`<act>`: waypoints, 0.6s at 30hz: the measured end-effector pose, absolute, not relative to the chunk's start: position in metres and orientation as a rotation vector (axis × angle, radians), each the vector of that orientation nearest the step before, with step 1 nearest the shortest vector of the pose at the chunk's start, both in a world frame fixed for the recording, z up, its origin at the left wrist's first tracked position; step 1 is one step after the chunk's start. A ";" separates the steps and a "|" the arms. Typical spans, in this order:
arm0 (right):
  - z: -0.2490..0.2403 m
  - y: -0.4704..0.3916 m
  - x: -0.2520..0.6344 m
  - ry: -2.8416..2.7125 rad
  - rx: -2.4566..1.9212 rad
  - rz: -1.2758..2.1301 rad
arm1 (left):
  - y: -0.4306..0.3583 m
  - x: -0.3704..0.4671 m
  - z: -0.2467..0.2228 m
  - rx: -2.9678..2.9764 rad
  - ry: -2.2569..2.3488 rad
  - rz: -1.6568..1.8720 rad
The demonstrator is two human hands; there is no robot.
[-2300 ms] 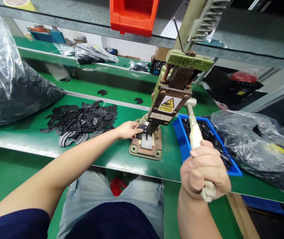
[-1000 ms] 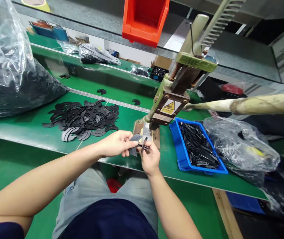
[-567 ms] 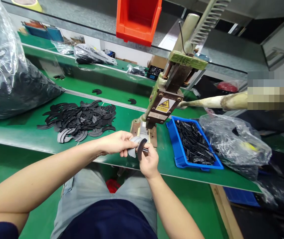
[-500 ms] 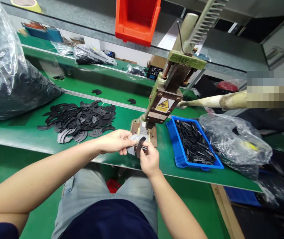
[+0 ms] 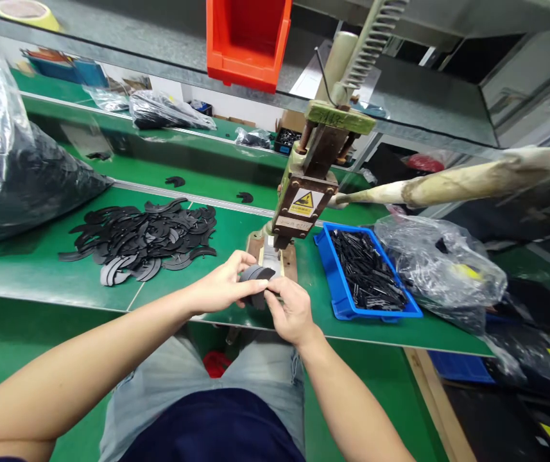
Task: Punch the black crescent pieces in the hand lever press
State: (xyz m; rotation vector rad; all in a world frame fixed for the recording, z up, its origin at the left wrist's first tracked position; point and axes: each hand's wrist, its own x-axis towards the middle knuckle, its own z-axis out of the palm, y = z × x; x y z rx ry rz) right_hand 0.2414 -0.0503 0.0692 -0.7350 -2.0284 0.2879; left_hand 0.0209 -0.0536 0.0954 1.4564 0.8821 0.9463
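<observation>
Between my two hands, just in front of the hand press [image 5: 307,186], is a dark curved plastic piece [image 5: 257,298]. My left hand [image 5: 229,282] is closed on its left side, the thumb lying across the top. The fingertips of my right hand [image 5: 290,308] pinch its right edge. Whether it is one part or two stacked together, I cannot tell. Behind my fingers the metal base of the press [image 5: 290,263] shows. Left of my hands lies a heap of similar black curved pieces [image 5: 144,234].
A blue bin [image 5: 335,292] of thin black parts stands right of the press. The press lever [image 5: 448,186] sticks out to the right. Plastic bags [image 5: 438,256] lie beyond the bin, and a big filled bag [image 5: 15,167] is at left. An orange bin [image 5: 248,45] hangs above.
The curved piece has turned in my hands, its darker face now toward me. My left thumb has come across it. The view has shifted slightly.
</observation>
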 end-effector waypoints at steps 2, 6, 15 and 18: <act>0.072 -0.055 0.245 -2.014 -0.776 0.329 | -0.053 0.022 0.094 1.429 0.825 0.909; 0.080 -0.067 0.257 -2.001 -0.872 0.490 | -0.054 0.027 0.088 1.402 0.730 0.890; 0.133 -0.042 0.320 -1.810 -1.230 0.595 | -0.034 0.007 0.031 1.745 1.097 1.035; 0.145 -0.003 0.338 -1.811 -1.379 0.538 | -0.031 -0.002 0.006 1.869 1.194 1.029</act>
